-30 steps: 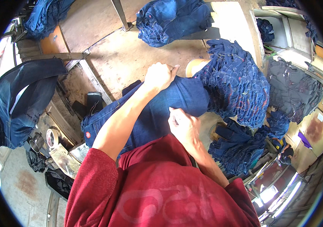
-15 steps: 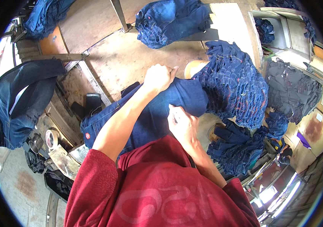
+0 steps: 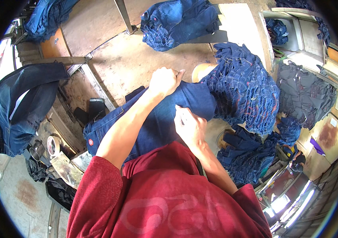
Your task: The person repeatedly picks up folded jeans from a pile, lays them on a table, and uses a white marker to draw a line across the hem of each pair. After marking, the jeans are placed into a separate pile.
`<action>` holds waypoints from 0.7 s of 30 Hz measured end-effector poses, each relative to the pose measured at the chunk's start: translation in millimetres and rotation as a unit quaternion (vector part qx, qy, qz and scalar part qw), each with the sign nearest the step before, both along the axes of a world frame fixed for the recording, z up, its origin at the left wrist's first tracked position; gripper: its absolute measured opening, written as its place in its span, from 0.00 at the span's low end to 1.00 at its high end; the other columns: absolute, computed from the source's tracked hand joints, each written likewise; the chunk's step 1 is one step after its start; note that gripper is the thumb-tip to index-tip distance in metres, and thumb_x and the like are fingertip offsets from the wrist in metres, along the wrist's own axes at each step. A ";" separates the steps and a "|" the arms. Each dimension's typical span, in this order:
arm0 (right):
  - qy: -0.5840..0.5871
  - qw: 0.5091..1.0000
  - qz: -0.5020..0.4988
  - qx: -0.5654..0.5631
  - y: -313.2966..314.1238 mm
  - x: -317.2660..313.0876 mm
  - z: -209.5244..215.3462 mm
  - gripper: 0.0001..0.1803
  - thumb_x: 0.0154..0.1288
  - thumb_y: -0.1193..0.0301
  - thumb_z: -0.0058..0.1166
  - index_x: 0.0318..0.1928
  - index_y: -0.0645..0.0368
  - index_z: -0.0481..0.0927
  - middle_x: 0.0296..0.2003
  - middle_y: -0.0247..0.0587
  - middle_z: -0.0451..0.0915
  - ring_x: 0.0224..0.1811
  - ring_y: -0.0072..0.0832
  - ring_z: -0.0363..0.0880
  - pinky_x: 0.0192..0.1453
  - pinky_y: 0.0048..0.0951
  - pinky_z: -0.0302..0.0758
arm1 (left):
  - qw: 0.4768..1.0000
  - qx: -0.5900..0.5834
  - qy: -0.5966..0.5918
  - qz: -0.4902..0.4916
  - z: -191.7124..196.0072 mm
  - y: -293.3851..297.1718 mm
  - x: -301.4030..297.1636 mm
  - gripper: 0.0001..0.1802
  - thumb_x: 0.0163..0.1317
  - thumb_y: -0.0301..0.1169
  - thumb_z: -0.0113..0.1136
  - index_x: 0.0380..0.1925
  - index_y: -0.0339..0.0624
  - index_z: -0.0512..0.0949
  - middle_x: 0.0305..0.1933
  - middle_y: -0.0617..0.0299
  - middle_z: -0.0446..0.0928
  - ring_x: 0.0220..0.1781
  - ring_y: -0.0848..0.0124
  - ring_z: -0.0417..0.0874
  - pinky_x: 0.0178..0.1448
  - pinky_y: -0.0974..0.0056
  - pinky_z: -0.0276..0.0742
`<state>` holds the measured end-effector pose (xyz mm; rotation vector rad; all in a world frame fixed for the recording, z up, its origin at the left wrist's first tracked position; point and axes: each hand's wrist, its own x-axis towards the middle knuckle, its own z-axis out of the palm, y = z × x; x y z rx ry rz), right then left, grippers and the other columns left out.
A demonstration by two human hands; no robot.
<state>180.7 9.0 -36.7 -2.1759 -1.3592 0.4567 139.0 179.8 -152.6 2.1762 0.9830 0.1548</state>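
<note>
A pair of dark blue jeans (image 3: 153,125) lies stretched before me, with a round red tag near its left end. My left hand (image 3: 165,81) is closed at the far edge of the denim, its thumb sticking out to the right. On the near side, my right hand (image 3: 191,126) has its fingers curled in, gripping the fabric near the middle of the jeans. The right end of the garment reaches a large stack of denim pieces (image 3: 244,87) with frayed, threaded edges. Cloth and fingers hide exactly where each hand pinches.
Another bundle of jeans (image 3: 180,23) rests at the far side of the wooden table (image 3: 117,59). Dark jeans (image 3: 26,103) hang at the left, above a tape roll (image 3: 53,145). A black garment pile (image 3: 305,93) and more denim (image 3: 248,156) lie at the right.
</note>
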 end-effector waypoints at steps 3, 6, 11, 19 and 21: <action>-0.044 0.999 0.023 -0.017 1.6 -0.3 -5.7 0.04 0.70 0.73 0.67 0.37 0.51 0.84 0.18 0.35 0.81 0.18 0.33 0.84 0.23 0.37 0.80 | 1.000 -0.003 0.003 -0.003 -2.0 -0.8 0.9 0.30 0.79 0.52 0.57 0.24 0.45 0.91 0.24 0.43 0.85 0.29 0.46 0.91 0.40 0.48 0.89; -0.101 0.991 0.046 -0.075 -1.5 -0.7 -5.0 0.04 0.70 0.71 0.67 0.37 0.51 0.84 0.19 0.36 0.82 0.19 0.35 0.85 0.24 0.37 0.81 | 1.000 0.000 0.004 -0.004 -2.3 0.2 -0.3 0.30 0.79 0.53 0.57 0.24 0.46 0.91 0.24 0.43 0.85 0.29 0.46 0.91 0.41 0.48 0.89; 0.145 0.986 -0.084 -0.012 -12.8 11.8 8.2 0.03 0.73 0.78 0.65 0.43 0.59 0.90 0.32 0.42 0.92 0.27 0.24 0.91 0.32 0.28 0.84 | 0.998 0.052 0.019 -0.016 2.0 1.0 -0.1 0.33 0.80 0.54 0.55 0.22 0.44 0.90 0.26 0.42 0.86 0.32 0.44 0.91 0.46 0.45 0.88; 0.296 0.939 -0.173 0.024 -73.7 43.3 29.0 0.10 0.82 0.78 0.59 0.57 0.69 0.83 0.47 0.46 0.93 0.36 0.19 0.88 0.42 0.22 0.83 | 0.968 -0.225 0.092 -0.055 59.8 43.0 -75.8 0.37 0.72 0.67 0.62 0.45 0.38 0.86 0.35 0.47 0.87 0.40 0.57 0.89 0.49 0.53 0.84; 0.304 0.936 -0.172 0.042 -81.1 35.8 31.9 0.09 0.82 0.78 0.59 0.55 0.70 0.83 0.50 0.48 0.93 0.35 0.18 0.87 0.40 0.21 0.82 | 0.932 -0.359 0.048 -0.027 83.2 52.5 -144.7 0.52 0.62 0.71 0.70 0.71 0.40 0.75 0.52 0.48 0.89 0.56 0.55 0.89 0.64 0.51 0.83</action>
